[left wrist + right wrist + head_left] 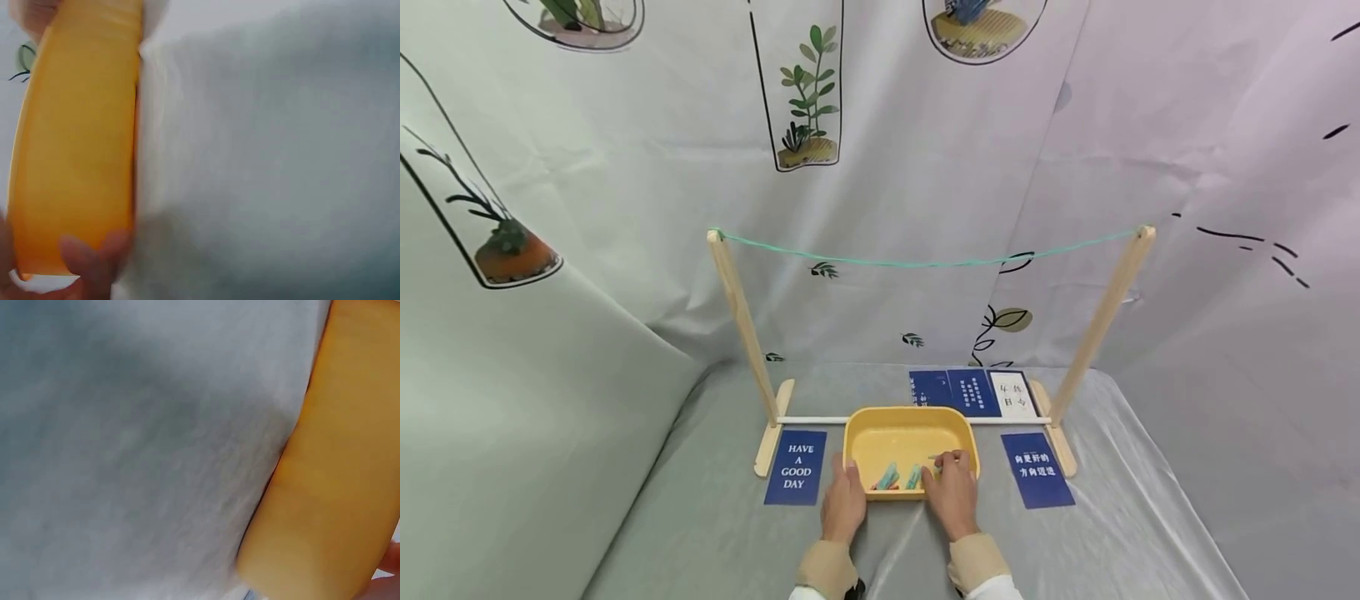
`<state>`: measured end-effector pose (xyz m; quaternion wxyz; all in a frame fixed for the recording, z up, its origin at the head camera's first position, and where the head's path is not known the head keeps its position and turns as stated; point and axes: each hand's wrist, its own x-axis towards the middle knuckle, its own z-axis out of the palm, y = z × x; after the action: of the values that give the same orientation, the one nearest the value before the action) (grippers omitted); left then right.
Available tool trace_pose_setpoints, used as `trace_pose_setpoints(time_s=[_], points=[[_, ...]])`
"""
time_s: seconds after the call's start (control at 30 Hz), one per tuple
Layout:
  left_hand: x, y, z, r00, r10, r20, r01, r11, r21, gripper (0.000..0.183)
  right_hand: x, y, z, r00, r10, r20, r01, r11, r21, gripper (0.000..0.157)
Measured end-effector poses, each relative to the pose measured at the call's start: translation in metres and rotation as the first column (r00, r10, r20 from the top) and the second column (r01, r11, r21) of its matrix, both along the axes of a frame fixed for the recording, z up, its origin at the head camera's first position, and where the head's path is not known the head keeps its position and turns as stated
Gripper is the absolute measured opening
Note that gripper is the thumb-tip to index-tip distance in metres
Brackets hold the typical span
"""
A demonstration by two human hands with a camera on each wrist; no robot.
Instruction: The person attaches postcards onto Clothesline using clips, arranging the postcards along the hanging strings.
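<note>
A yellow tray [910,419] sits on the grey cloth in front of me, with several small clips [888,477] in teal and red near its front side. At the tray's left front corner, my left hand [844,502] grips the wall; its fingers [87,259] lie along the outside in the left wrist view. My right hand [953,495] reaches over the front rim at the right, fingers bent down among the clips. Bits of teal show beside its fingertips, but I cannot tell whether it pinches one. The right wrist view mostly shows the tray's outer wall [331,481].
Behind the tray, two wooden posts [743,329] carry a sagging green string [917,264], with a white rod [812,420] between their feet. Blue cards [795,468] lie left and right of the tray, and more cards [973,393] lie in a row behind the rod.
</note>
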<state>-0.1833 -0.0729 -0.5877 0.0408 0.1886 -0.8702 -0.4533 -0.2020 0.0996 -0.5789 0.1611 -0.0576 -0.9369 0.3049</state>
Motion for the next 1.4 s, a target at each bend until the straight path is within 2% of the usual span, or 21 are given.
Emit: trace_pose_setpoints(time_s=[0.07, 0.17, 0.27, 0.37, 0.43, 0.53, 0.67, 0.77, 0.83, 0.97, 1.1, 1.3, 1.4], points=[[0.003, -0.005, -0.003, 0.998, 0.056, -0.024, -0.056, 0.998, -0.006, 0.059, 0.001, 0.001, -0.001, 1.000, 0.006, 0.016, -0.006, 0.999, -0.041, 0.026], [0.006, -0.019, -0.008, 0.987, 0.142, -0.075, -0.147, 0.986, -0.077, 0.061, 0.001, 0.004, -0.002, 0.999, 0.032, 0.036, -0.027, 0.991, -0.134, 0.031], [0.003, -0.036, -0.013, 0.963, 0.242, -0.118, -0.258, 0.954, -0.151, 0.064, 0.002, 0.006, -0.001, 0.999, 0.038, 0.013, -0.033, 0.971, -0.236, 0.034], [-0.002, -0.051, -0.016, 0.945, 0.313, -0.094, -0.325, 0.926, -0.189, 0.086, 0.003, 0.008, -0.001, 0.999, 0.023, -0.024, -0.029, 0.957, -0.287, 0.030], [-0.004, -0.057, -0.018, 0.947, 0.318, -0.042, -0.319, 0.920, -0.226, 0.099, 0.004, 0.010, -0.001, 0.999, 0.011, -0.050, -0.025, 0.958, -0.285, 0.026], [-0.007, -0.061, -0.021, 0.955, 0.294, 0.031, -0.274, 0.920, -0.279, 0.107, 0.004, 0.011, 0.000, 0.997, 0.003, -0.082, -0.027, 0.955, -0.294, 0.018], [-0.007, -0.063, -0.024, 0.953, 0.300, 0.054, -0.268, 0.909, -0.319, 0.106, 0.004, 0.010, 0.005, 0.998, -0.003, -0.057, -0.018, 0.926, -0.377, 0.011], [-0.008, -0.066, -0.023, 0.948, 0.315, 0.052, -0.282, 0.902, -0.326, 0.105, 0.006, 0.011, 0.009, 1.000, -0.006, -0.023, -0.005, 0.884, -0.467, 0.028], [-0.009, -0.067, -0.022, 0.945, 0.321, 0.060, -0.286, 0.902, -0.323, 0.104, 0.008, 0.011, 0.013, 1.000, -0.007, -0.006, 0.002, 0.837, -0.547, 0.038], [-0.012, -0.067, -0.021, 0.942, 0.330, 0.061, -0.302, 0.913, -0.276, 0.104, 0.009, 0.014, 0.023, 0.999, -0.016, 0.034, 0.034, 0.763, -0.646, 0.033], [-0.013, -0.067, -0.018, 0.936, 0.351, 0.032, -0.339, 0.921, -0.194, 0.108, 0.008, 0.019, 0.035, 0.999, -0.009, 0.046, 0.038, 0.727, -0.686, 0.027], [-0.015, -0.068, -0.014, 0.941, 0.333, -0.065, -0.338, 0.936, -0.097, 0.113, 0.001, 0.023, 0.054, 0.994, 0.114, -0.004, -0.077, 0.646, -0.760, 0.031], [-0.017, -0.067, -0.012, 0.943, 0.315, -0.103, -0.324, 0.942, -0.084, 0.112, -0.002, 0.024, 0.061, 0.988, 0.152, -0.017, -0.113, 0.649, -0.753, 0.025]])
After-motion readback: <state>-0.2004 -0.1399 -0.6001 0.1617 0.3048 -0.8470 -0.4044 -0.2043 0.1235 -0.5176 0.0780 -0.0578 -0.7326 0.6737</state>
